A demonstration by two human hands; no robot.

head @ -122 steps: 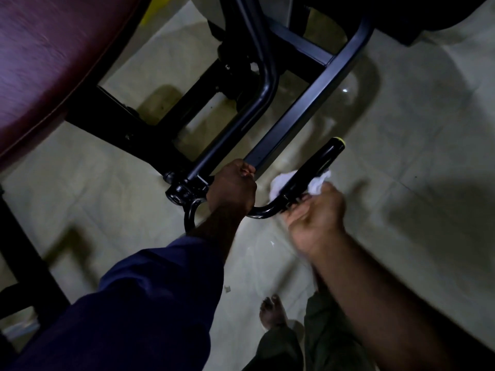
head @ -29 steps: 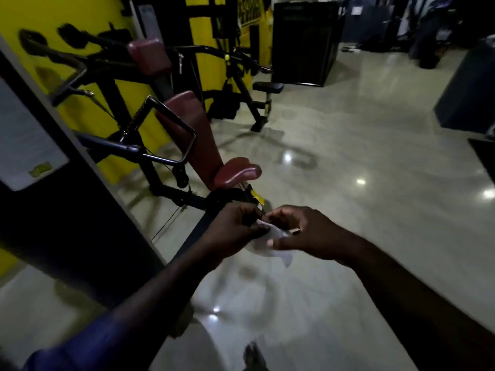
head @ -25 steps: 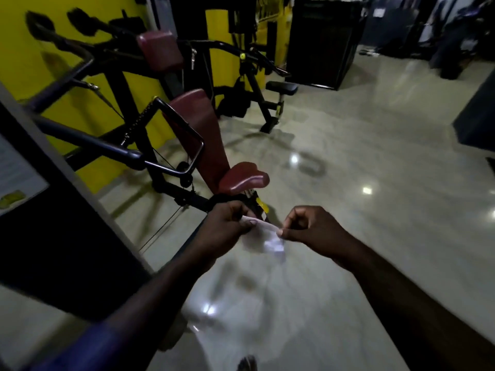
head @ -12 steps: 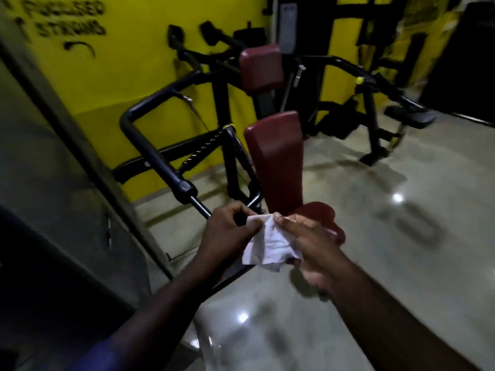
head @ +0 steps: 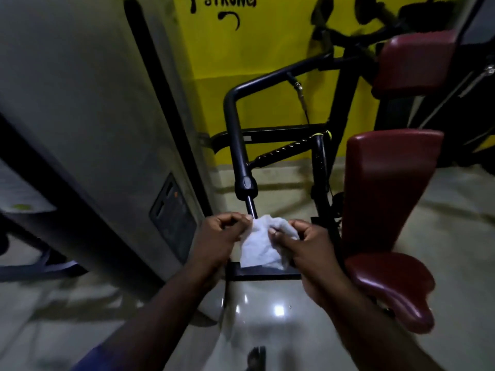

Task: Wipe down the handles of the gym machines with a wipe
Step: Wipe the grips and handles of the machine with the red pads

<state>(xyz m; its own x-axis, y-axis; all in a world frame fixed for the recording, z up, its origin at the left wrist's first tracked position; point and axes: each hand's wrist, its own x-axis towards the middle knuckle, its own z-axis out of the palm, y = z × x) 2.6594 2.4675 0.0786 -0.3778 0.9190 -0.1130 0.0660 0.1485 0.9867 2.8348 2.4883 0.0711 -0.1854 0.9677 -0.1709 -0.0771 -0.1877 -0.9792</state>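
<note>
A white wipe (head: 261, 243) hangs between my two hands at the centre of the view. My left hand (head: 218, 238) pinches its upper left corner. My right hand (head: 302, 243) pinches its upper right edge with thumb and fingers curled. Right behind the wipe a black machine arm (head: 235, 124) bends down to a thin black bar (head: 250, 206) that ends just above my hands. A second black handle with yellow stripes (head: 290, 148) slants behind it.
A red padded backrest (head: 388, 188) and red seat (head: 393, 287) stand at the right. A grey weight-stack cover (head: 88, 135) fills the left. A yellow wall (head: 267, 57) is behind. Glossy floor (head: 267, 317) lies below, with a black base bar (head: 263, 273).
I left the earlier handle, turned towards the yellow wall and came closer to the black machine arm. Both hands kept the wipe and spread it out.
</note>
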